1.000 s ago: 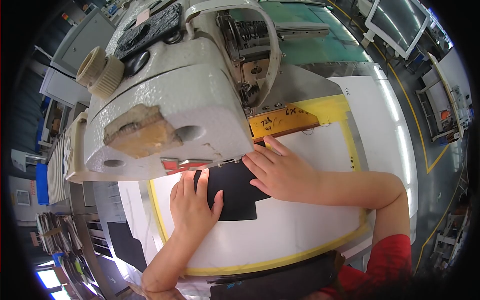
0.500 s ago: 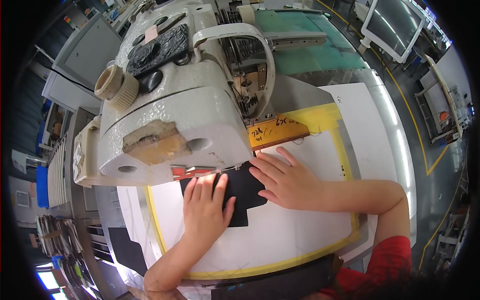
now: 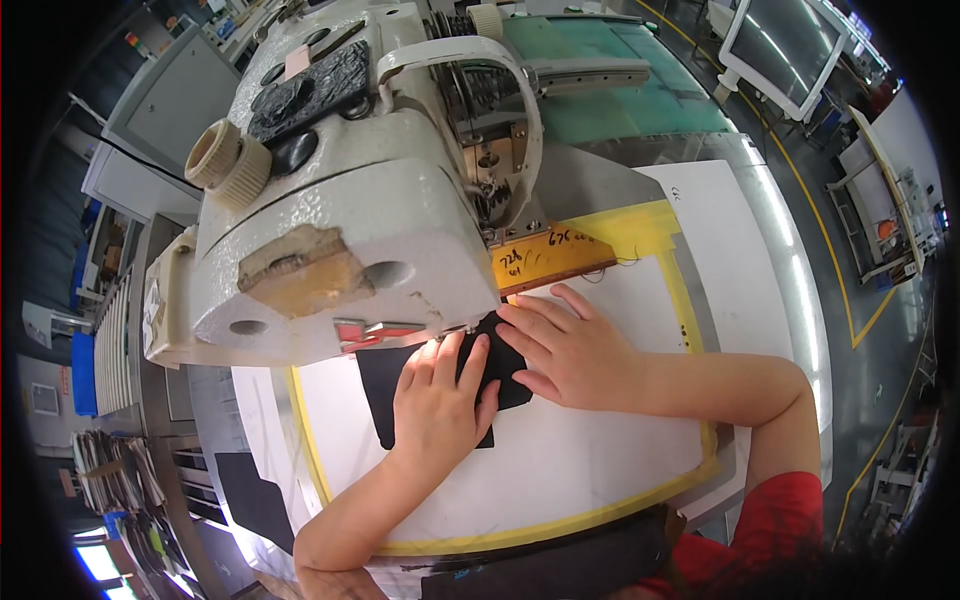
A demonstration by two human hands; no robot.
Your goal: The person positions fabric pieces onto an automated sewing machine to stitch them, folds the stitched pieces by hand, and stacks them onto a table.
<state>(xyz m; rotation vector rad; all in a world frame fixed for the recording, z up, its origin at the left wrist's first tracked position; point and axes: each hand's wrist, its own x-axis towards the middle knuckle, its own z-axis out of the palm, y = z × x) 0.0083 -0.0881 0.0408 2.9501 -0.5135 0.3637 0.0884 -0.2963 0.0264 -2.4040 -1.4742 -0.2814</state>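
A flat black piece of material (image 3: 377,398) lies under the head of a white sewing machine (image 3: 430,235). My left hand (image 3: 440,408) rests flat on the piece, its fingers stretched toward the machine and slightly apart. To the right, my right hand (image 3: 575,355) lies with fingers spread, the fingertips over the piece's right edge near the orange guide plate (image 3: 560,262) marked with handwritten numbers. The machine head hides the needle area and the far part of the piece.
A white work surface (image 3: 590,470) edged with yellow tape (image 3: 560,530) surrounds the piece. Another black piece (image 3: 255,500) lies at the left edge. A green glass-like panel (image 3: 620,90) is behind the machine, and a monitor (image 3: 785,55) stands at the far right.
My left hand has slid to the right across the black piece, uncovering more of its left side. My right hand has stayed nearly in place. The view has shifted slightly.
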